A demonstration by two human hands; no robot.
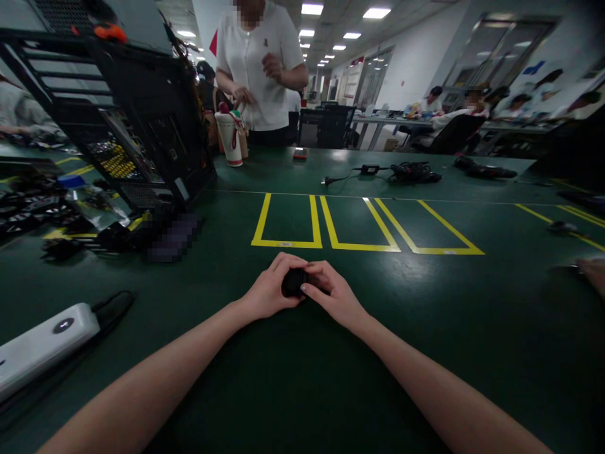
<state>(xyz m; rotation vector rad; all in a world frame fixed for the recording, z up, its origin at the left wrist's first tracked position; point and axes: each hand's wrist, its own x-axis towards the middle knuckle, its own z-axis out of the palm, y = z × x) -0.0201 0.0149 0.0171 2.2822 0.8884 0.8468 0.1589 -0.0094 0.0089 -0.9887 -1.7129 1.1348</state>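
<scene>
Both of my hands meet over the green table (293, 378), close to the middle of the view. Between them is a small dark, rounded object (293, 282), mostly covered by fingers, so its kind cannot be made out. My left hand (269, 290) curls around its left side. From the right, my right hand (333, 290) closes on it with thumb and fingertips. Just beyond my hands, yellow tape marks (286, 244) outline several open-topped boxes on the table.
A black metal frame (137, 120) stands at left, near a clear bottle (92, 205). A white device (47, 343) with a cable lies at front left. Farther back are a paper cup (230, 140) and a coiled power cord (413, 171). Another person's hand (593, 274) shows at the right edge.
</scene>
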